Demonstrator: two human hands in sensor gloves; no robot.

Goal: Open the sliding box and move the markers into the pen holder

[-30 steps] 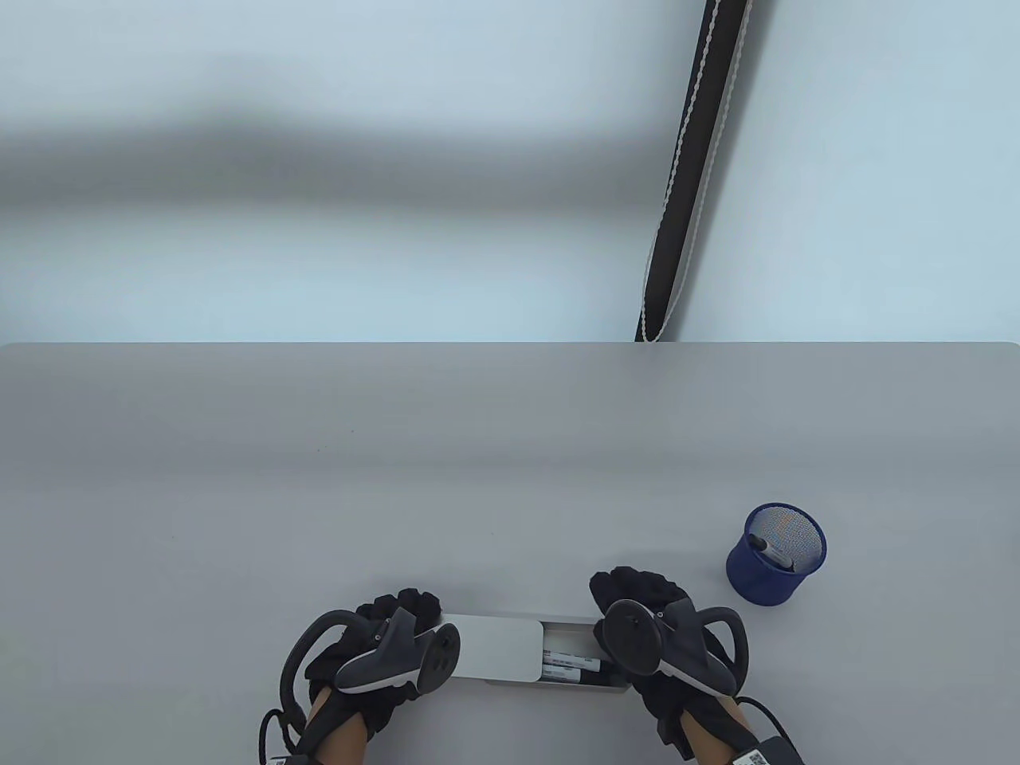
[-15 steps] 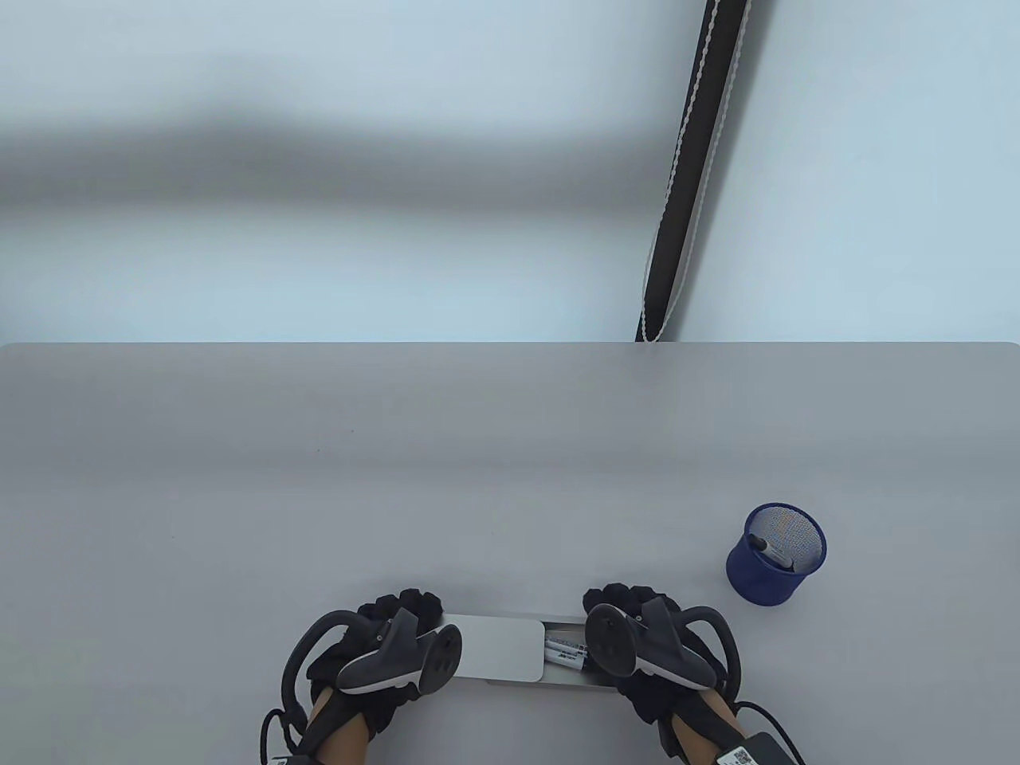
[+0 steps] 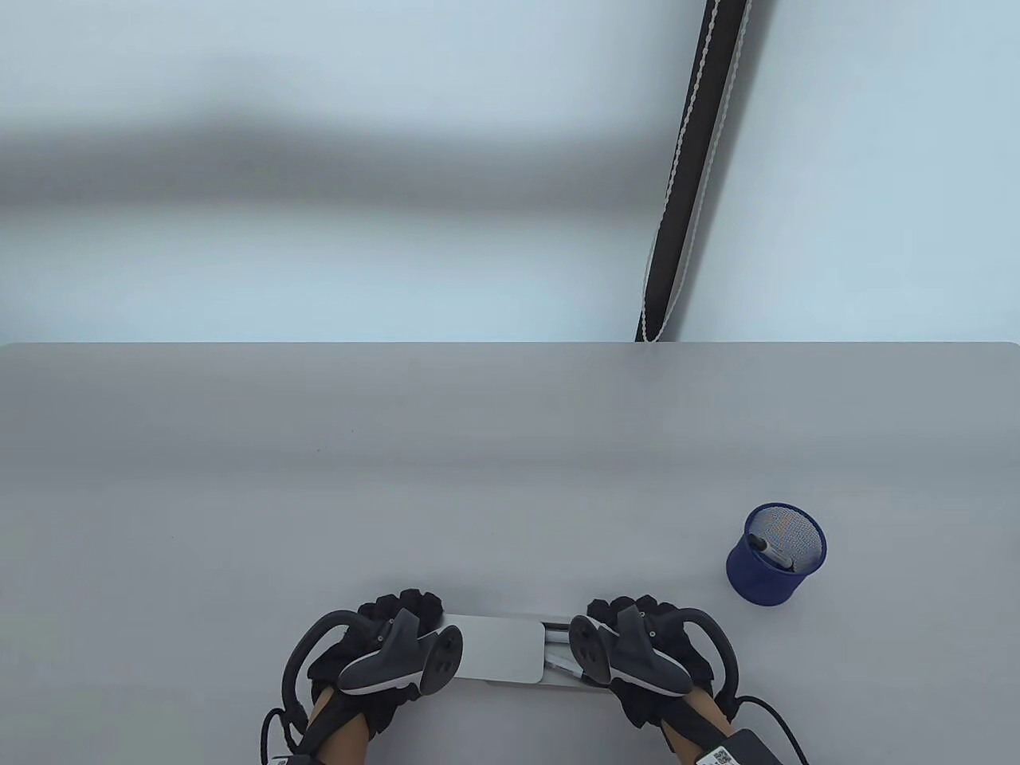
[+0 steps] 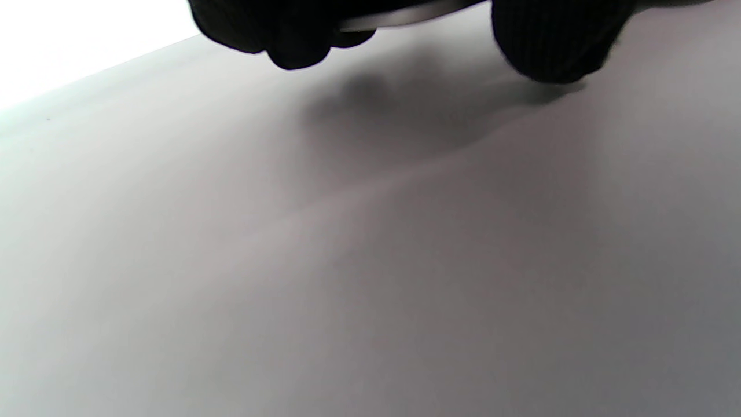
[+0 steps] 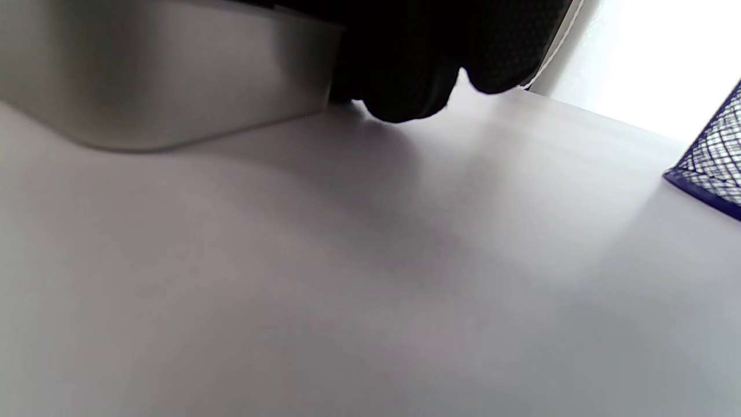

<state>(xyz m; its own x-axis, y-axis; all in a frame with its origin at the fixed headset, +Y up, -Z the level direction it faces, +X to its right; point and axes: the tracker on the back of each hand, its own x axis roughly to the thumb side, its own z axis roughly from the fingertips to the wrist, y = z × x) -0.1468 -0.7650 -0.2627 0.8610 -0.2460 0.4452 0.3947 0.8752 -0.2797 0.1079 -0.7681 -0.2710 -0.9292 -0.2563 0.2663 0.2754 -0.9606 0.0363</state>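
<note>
A grey sliding box (image 3: 498,649) lies near the table's front edge, its lid covering the left part. In the narrow opening on its right, markers (image 3: 556,647) show white labels. My left hand (image 3: 398,610) grips the box's left end; in the left wrist view my fingers (image 4: 289,35) and thumb curl around the box edge (image 4: 405,14). My right hand (image 3: 629,617) grips the right end, its fingers (image 5: 417,75) wrapped over the box wall (image 5: 173,75). The blue mesh pen holder (image 3: 777,554) stands to the right with one marker (image 3: 771,550) inside.
The grey table (image 3: 478,478) stretches wide behind the box. A dark pole with a beaded cord (image 3: 685,175) hangs beyond the far edge. The pen holder's base (image 5: 712,168) appears at the right edge of the right wrist view.
My right hand has moved left along the box, and the visible opening with the markers has narrowed. The left hand has stayed put.
</note>
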